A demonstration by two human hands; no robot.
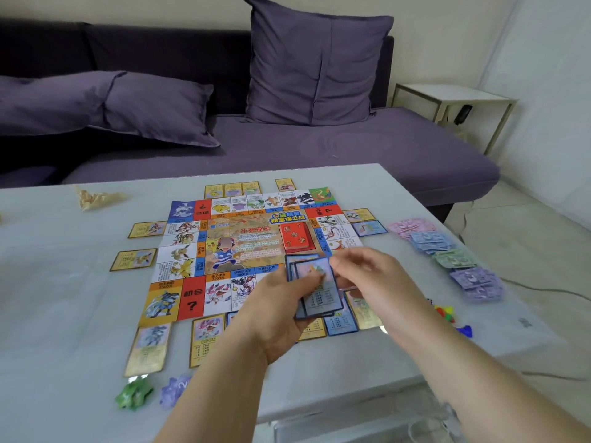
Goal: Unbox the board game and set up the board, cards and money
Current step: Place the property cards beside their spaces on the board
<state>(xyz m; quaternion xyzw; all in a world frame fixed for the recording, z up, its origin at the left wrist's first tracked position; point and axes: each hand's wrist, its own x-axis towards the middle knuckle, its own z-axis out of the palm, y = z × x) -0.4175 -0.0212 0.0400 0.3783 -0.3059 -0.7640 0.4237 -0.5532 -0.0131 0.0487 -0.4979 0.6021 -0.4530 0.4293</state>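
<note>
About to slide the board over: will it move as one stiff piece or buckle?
The board looks like thin folded paper, with visible creases, so it will likely flex or buckle. It seems light, so pushing may drag the red card stack and disturb the bordering cards.

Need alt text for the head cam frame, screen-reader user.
A person's left hand holds a small stack of blue-bordered cards over the near right of a colourful game board on a pale table, while the right hand reaches for the top card. Cards line the board's edges; paper money lies fanned at right.
</note>
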